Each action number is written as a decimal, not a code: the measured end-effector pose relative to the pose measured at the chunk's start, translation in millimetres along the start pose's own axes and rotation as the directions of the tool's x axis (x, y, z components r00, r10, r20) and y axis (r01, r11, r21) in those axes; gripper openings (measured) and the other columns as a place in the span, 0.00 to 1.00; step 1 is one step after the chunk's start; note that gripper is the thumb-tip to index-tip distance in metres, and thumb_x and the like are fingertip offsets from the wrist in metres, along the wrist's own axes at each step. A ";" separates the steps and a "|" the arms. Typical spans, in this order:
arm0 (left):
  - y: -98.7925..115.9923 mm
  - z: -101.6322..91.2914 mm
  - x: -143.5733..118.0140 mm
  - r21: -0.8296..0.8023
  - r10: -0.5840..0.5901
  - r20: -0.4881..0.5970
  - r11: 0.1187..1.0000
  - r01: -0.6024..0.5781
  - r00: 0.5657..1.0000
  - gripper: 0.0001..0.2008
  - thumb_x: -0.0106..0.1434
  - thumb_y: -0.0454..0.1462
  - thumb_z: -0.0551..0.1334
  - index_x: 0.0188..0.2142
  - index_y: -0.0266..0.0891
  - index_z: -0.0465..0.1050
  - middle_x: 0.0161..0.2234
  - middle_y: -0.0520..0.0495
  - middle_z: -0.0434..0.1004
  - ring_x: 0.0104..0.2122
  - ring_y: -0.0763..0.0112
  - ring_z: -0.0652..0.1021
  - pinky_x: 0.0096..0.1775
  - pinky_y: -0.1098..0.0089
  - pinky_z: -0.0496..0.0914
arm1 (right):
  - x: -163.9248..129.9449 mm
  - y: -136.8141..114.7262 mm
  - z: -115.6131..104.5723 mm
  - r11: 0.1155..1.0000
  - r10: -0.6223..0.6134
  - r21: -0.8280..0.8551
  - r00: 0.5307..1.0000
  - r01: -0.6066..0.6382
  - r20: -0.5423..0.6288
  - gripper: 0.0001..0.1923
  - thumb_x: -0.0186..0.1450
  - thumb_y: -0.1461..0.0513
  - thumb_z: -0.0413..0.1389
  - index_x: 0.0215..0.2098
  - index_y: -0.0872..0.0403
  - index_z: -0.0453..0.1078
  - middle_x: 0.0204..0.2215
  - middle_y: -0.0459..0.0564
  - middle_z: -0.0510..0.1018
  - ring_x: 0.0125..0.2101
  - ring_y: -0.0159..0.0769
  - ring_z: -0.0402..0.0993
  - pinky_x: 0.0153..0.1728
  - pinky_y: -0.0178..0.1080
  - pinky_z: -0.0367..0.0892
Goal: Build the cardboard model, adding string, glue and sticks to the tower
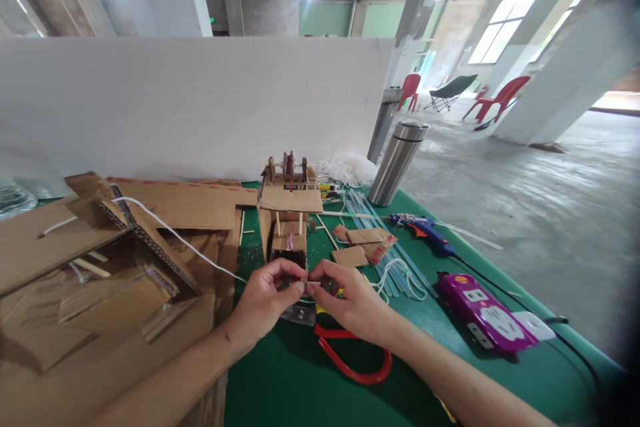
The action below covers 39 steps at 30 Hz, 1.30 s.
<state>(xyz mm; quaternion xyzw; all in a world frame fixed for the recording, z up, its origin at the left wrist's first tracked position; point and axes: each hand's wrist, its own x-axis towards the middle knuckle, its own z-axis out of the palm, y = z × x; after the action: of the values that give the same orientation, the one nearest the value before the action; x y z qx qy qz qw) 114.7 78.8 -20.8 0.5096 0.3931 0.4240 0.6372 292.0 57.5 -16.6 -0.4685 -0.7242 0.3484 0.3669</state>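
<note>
My left hand point(267, 300) and my right hand point(350, 297) meet over the table's middle, fingertips pinched around a small brown cardboard piece point(305, 279). A short pale stick seems to poke out of it toward the right; the fingers hide much of both. White string point(200, 243) runs from the cardboard at the left to behind my left hand. Just beyond my fingers stands a cardboard model point(291, 199) with wooden sticks and round cardboard discs on top. Below my right hand lies a red handle loop point(363, 373), probably of scissors, partly covered.
Cut cardboard point(185, 207) covers the left side. To the right are clear glue sticks point(390, 267), cardboard scraps point(367, 241), a blue glue gun point(423, 230), a purple power strip point(485, 317) with black cable, and a steel flask point(400, 163). A white board point(215, 100) stands behind.
</note>
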 end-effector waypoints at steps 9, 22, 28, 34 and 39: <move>-2.5 -0.1 -0.6 -0.109 -0.080 0.025 0.991 0.082 0.996 0.18 0.48 0.44 0.76 0.35 0.38 0.78 0.33 0.50 0.80 0.35 0.70 0.79 0.43 0.70 0.73 | 0.6 6.4 2.1 0.996 -0.066 -0.069 0.994 0.060 -0.083 0.06 0.66 0.61 0.53 0.32 0.53 0.69 0.24 0.45 0.75 0.25 0.31 0.68 0.25 0.32 0.61; 1.8 2.8 -1.0 -0.283 -0.206 0.064 0.934 0.216 0.976 0.17 0.47 0.41 0.77 0.31 0.35 0.75 0.30 0.51 0.77 0.32 0.73 0.79 0.40 0.71 0.76 | -3.1 11.4 4.3 0.915 -0.277 -0.325 0.958 0.239 -0.077 0.05 0.66 0.64 0.52 0.36 0.52 0.69 0.28 0.49 0.77 0.27 0.34 0.74 0.27 0.34 0.66; 1.2 -0.6 0.7 -0.325 -0.227 0.121 0.911 0.254 0.966 0.16 0.48 0.38 0.77 0.32 0.35 0.77 0.30 0.50 0.79 0.32 0.74 0.79 0.41 0.72 0.76 | -3.6 10.7 2.8 0.896 -0.330 -0.330 0.943 0.298 -0.045 0.06 0.68 0.64 0.51 0.38 0.53 0.70 0.29 0.50 0.77 0.28 0.35 0.73 0.28 0.35 0.67; 0.9 -4.8 0.7 -0.325 -0.184 0.132 0.920 0.218 0.974 0.15 0.48 0.37 0.77 0.31 0.35 0.76 0.30 0.51 0.80 0.33 0.74 0.80 0.43 0.72 0.75 | -4.2 11.8 2.7 0.934 -0.290 -0.237 0.955 0.268 -0.065 0.06 0.68 0.64 0.51 0.40 0.54 0.70 0.31 0.51 0.77 0.30 0.35 0.74 0.29 0.35 0.68; 5.0 -1.1 -1.1 -0.295 -0.167 0.106 0.936 0.191 0.980 0.16 0.46 0.38 0.78 0.30 0.36 0.74 0.29 0.53 0.79 0.31 0.77 0.79 0.40 0.75 0.74 | -3.4 9.4 1.9 0.950 -0.269 -0.184 0.960 0.251 -0.079 0.07 0.68 0.64 0.52 0.41 0.53 0.71 0.31 0.50 0.77 0.30 0.35 0.75 0.30 0.36 0.69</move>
<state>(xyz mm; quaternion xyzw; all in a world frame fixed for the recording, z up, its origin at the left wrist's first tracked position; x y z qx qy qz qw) 112.6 78.8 -15.9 0.3840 0.3424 0.3989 0.7590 295.3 57.1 -26.1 -0.4161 -0.7873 0.2083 0.4046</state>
